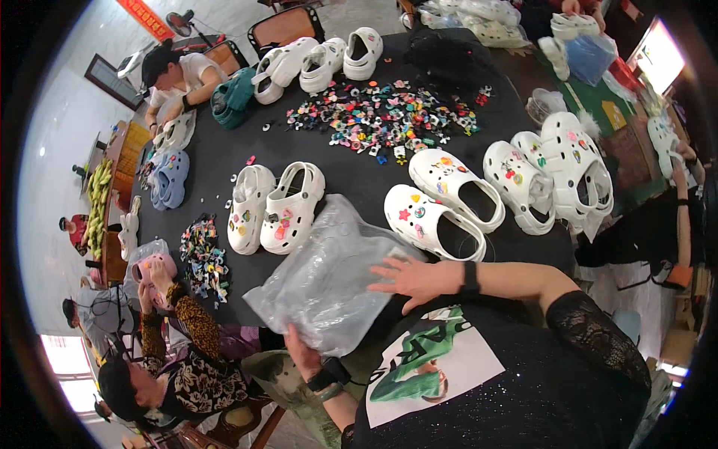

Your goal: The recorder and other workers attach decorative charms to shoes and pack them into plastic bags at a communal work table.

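Black tabletop (362,178) beneath crumpled, shiny translucent bag (333,280)

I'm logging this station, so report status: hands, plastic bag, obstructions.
Left hand at bag's near edge, grip unclear. Right hand open, fingers spread over bag's right side. Plastic bag lying crumpled. White clogs close beyond it.

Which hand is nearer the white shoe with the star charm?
Right. The right hand, on the plastic bag, is just below that white shoe in view; the left hand, holding the bag's lower edge, is farther away.
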The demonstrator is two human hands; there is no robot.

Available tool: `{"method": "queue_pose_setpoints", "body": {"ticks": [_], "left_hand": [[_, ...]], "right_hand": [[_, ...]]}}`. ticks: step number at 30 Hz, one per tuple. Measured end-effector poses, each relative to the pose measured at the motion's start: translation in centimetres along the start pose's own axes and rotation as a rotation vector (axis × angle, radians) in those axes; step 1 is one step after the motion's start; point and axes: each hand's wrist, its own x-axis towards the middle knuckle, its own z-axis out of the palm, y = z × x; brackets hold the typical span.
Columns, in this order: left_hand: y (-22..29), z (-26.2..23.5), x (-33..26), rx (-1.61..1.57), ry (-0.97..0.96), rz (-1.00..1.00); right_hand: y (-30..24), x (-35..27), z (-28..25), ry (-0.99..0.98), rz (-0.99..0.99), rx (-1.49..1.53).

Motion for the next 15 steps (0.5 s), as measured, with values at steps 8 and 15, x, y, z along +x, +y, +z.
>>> {"method": "queue_pose_setpoints", "body": {"ticks": [8, 15], "left_hand": [[1.2, -2.7, -3.1, -0.159, 0.321, -0.02], [0.0, 3.3, -6.3, -0.446, 0.184, -0.215]], "right_hand": [[3.4, 4.2, 2.4, 0.218, 0.272, -0.278], [-1.3, 2.7, 0.8, 0.071, -0.083, -0.303]]}}
